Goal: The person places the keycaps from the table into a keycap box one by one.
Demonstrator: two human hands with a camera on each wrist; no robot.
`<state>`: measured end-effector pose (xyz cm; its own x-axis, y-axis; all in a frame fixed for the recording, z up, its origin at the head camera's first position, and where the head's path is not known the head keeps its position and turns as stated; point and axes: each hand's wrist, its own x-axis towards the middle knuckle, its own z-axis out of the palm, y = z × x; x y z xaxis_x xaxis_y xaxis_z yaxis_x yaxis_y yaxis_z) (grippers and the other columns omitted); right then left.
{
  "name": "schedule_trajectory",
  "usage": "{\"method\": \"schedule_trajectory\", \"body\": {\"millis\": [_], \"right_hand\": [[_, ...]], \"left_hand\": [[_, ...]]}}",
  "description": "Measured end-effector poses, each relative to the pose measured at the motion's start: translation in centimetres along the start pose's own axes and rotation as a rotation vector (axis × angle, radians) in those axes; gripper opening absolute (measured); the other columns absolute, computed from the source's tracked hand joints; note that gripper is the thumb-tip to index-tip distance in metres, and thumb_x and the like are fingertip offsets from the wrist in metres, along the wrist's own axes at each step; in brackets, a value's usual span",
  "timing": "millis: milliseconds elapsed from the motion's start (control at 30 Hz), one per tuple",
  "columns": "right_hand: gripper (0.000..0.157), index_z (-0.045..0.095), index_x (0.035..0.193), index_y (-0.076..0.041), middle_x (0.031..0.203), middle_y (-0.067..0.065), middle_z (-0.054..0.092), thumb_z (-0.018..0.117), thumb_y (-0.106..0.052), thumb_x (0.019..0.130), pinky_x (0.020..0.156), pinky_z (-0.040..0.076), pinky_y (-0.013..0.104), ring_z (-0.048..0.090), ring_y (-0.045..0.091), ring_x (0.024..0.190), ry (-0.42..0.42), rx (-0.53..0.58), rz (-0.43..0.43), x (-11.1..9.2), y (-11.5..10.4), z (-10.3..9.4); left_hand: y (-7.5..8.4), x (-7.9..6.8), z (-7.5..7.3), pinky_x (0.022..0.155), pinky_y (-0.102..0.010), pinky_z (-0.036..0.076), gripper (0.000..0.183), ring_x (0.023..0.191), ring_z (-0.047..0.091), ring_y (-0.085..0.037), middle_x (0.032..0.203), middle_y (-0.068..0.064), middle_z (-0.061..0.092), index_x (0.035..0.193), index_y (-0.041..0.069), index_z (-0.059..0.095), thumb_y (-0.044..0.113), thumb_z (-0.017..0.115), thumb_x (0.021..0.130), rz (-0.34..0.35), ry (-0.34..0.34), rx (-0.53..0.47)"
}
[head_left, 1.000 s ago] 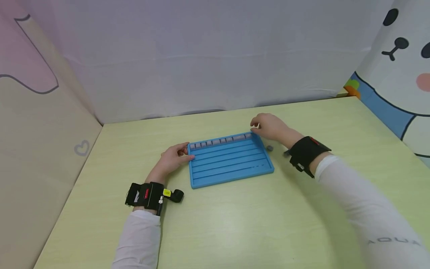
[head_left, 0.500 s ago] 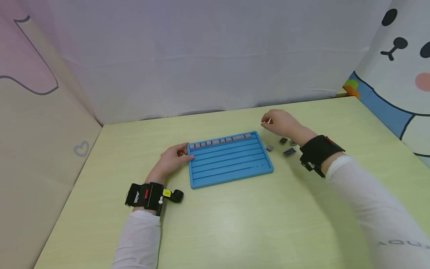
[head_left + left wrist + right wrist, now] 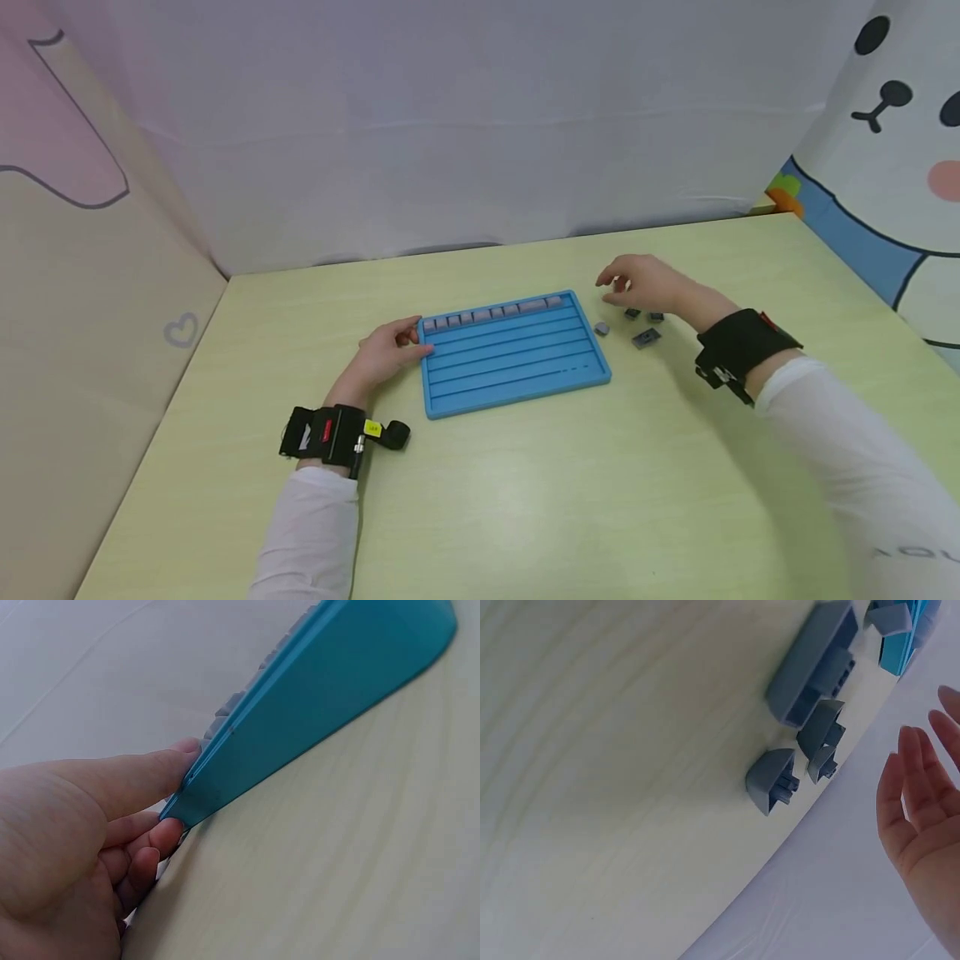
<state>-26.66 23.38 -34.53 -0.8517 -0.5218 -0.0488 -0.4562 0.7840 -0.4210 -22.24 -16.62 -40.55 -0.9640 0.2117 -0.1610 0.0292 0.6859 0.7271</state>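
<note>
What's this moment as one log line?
left hand: pinches blue tray; right hand: hovers near loose keycaps; keycap row: along tray's far edge

Cut-off letters "QU" [image 3: 924, 552] on the right sleeve [image 3: 847, 450]

Smooth plastic-looking tray [image 3: 517, 360], matt plastic-looking keycaps [image 3: 799, 675], wood-grained tabletop [image 3: 480, 500], creased cloth-like backdrop [image 3: 450, 167]

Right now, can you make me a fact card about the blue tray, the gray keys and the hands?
Tray: blue, ridged, on the table
Row of keys: gray, along tray's far edge
Loose keys: gray, right of tray
Left hand: pinches tray's left edge
Right hand: near loose keys, holding nothing visible
</note>
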Motion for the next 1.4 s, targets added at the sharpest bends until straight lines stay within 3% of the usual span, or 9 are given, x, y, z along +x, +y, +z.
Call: {"method": "schedule_trajectory", "body": {"millis": [267, 500, 767, 1167, 1400], "right_hand": [[0.030, 0.066, 0.113, 0.000, 0.117, 0.018, 0.059, 0.064, -0.003, 0.084, 0.083, 0.051, 0.043, 0.061, 0.029, 0.096, -0.161, 0.034, -0.055, -0.6, 0.1, 0.5], [0.033, 0.066, 0.114, -0.002, 0.114, 0.015, 0.060, 0.070, -0.006, 0.082, 0.083, 0.051, 0.042, 0.061, 0.027, 0.095, -0.220, 0.060, -0.089, -0.7, 0.6, 1.2], [0.033, 0.067, 0.113, -0.001, 0.109, 0.013, 0.063, 0.072, -0.007, 0.081, 0.082, 0.050, 0.041, 0.061, 0.023, 0.092, -0.229, 0.041, -0.094, -0.4, 0.5, 2.0], [0.019, 0.070, 0.100, -0.005, 0.099, 0.007, 0.065, 0.072, -0.008, 0.082, 0.078, 0.049, 0.037, 0.059, 0.019, 0.086, -0.210, 0.006, -0.078, -0.1, 0.4, 2.3], [0.010, 0.067, 0.087, -0.008, 0.084, 0.003, 0.062, 0.074, -0.011, 0.080, 0.071, 0.046, 0.034, 0.055, 0.017, 0.078, -0.134, -0.009, -0.048, -0.1, 0.5, 2.3]], "left_hand": [[0.3, 0.1, -0.1, 0.096, -0.054, 0.015, 0.065, 0.095, 0.044, -0.024, 0.098, -0.006, 0.051, 0.144, 0.005, 0.039, 0.028, 0.066, 0.089, 0.003, -0.001, 0.006], [0.3, 0.2, -0.2, 0.094, -0.053, 0.016, 0.066, 0.094, 0.044, -0.024, 0.098, -0.006, 0.051, 0.144, 0.004, 0.039, 0.027, 0.067, 0.089, 0.000, 0.003, 0.013], [0.0, 0.2, 0.0, 0.095, -0.052, 0.015, 0.065, 0.095, 0.044, -0.024, 0.098, -0.006, 0.051, 0.144, 0.005, 0.040, 0.028, 0.067, 0.089, -0.012, 0.002, 0.005], [0.0, 0.1, 0.0, 0.101, -0.056, 0.012, 0.064, 0.094, 0.044, -0.024, 0.097, -0.006, 0.051, 0.143, 0.005, 0.041, 0.027, 0.066, 0.089, -0.007, 0.005, 0.004], [0.1, 0.1, 0.0, 0.096, -0.054, 0.014, 0.065, 0.093, 0.044, -0.025, 0.098, -0.007, 0.051, 0.143, 0.004, 0.040, 0.026, 0.067, 0.089, 0.000, -0.002, -0.017]]}}
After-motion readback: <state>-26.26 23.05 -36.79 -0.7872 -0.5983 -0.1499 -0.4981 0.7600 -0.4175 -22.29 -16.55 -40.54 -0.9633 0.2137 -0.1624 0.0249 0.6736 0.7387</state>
